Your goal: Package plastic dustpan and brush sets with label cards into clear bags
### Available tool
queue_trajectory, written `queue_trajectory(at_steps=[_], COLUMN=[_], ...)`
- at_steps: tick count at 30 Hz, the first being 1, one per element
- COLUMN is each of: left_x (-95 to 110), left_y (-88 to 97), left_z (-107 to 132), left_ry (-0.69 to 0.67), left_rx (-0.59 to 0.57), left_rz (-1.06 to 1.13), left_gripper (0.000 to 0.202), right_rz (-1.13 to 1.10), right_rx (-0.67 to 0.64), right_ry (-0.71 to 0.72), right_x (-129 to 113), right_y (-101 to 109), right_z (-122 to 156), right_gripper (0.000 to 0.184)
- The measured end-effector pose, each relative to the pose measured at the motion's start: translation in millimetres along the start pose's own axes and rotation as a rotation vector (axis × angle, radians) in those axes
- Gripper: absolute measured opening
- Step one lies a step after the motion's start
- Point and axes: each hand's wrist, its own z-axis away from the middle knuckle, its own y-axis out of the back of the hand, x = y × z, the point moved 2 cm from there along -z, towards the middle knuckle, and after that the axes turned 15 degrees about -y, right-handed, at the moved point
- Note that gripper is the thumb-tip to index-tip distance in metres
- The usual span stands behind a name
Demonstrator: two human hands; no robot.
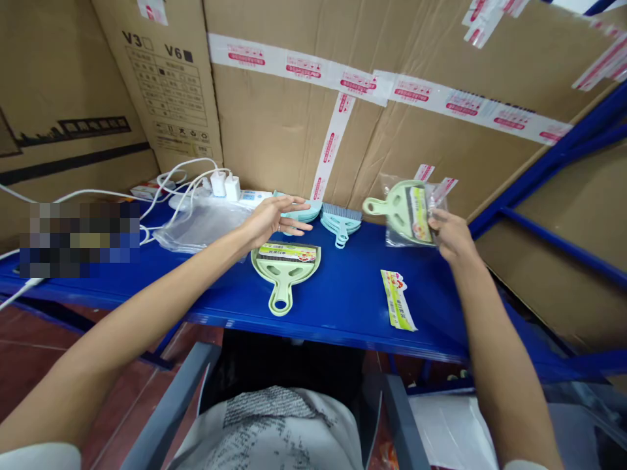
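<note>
My right hand (449,236) grips the side of a clear plastic bag with a light green dustpan and brush set (402,207) in it, over the right of the table. Its handle points left, and a printed card shows on the brush. My left hand (277,219) is open, fingers stretched out to the right, above another green dustpan and brush set (285,269) lying with its handle toward me. Behind that hand sits a partly hidden light blue dustpan (308,213). Beside it is a blue brush with dustpan (341,224). A loose printed card (398,300) lies at the right front.
Clear plastic bags (203,225) lie at the left rear, beside a power strip (255,198) with white chargers (225,186) and tangled white cables. Cardboard (274,117) walls the back of the blue table (337,300). A blue metal frame (553,163) stands right. Grey chair arms flank me.
</note>
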Motion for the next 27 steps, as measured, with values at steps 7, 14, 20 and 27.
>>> queue_trajectory(at_steps=[7, 14, 20, 27], left_x=[-12.6, -15.8, -12.8, -9.8], left_y=[7.8, 7.3, 5.2, 3.3], left_z=[-4.2, -4.0, -2.4, -2.6], left_ry=[0.062, 0.059, 0.057, 0.066], left_rx=[0.079, 0.067, 0.072, 0.091], left_rz=[-0.06, -0.16, -0.151, -0.17], left_gripper=[0.019, 0.016, 0.015, 0.013], right_rz=[0.503, 0.817, 0.944, 1.015], right_rx=[-0.057, -0.179, -0.289, -0.466], right_ry=[0.095, 0.262, 0.379, 0.43], right_x=[28.3, 49.2, 50.9, 39.9], right_y=[28.9, -21.7, -54.8, -83.9], right_z=[-76.9, -94.8, -84.7, -64.8], right_gripper=[0.022, 0.028, 0.048, 0.061])
